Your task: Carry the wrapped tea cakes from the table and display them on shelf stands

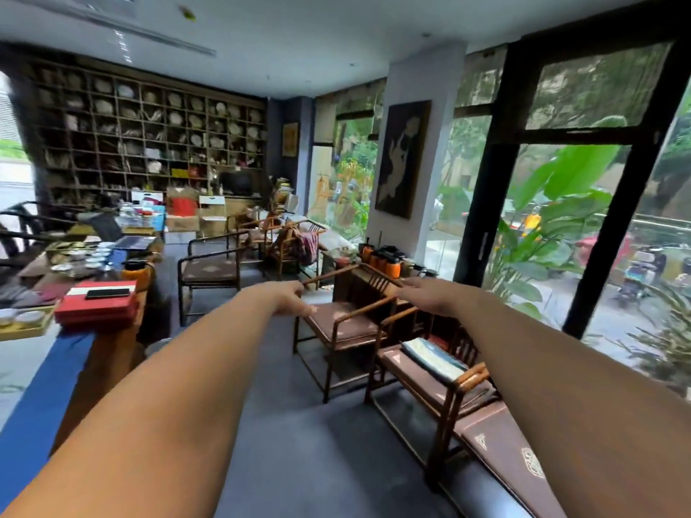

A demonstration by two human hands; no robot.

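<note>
Both hands, the left hand (288, 295) and right hand (422, 293), were held out released and empty beside the chair (347, 319), where a knock was judged likely.

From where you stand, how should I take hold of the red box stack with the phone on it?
Grip the red box stack by its two short ends, one hand each, coming from its near long side. It lies flat and wide at the table's edge; lift level, since the phone rests loose on top.
</note>
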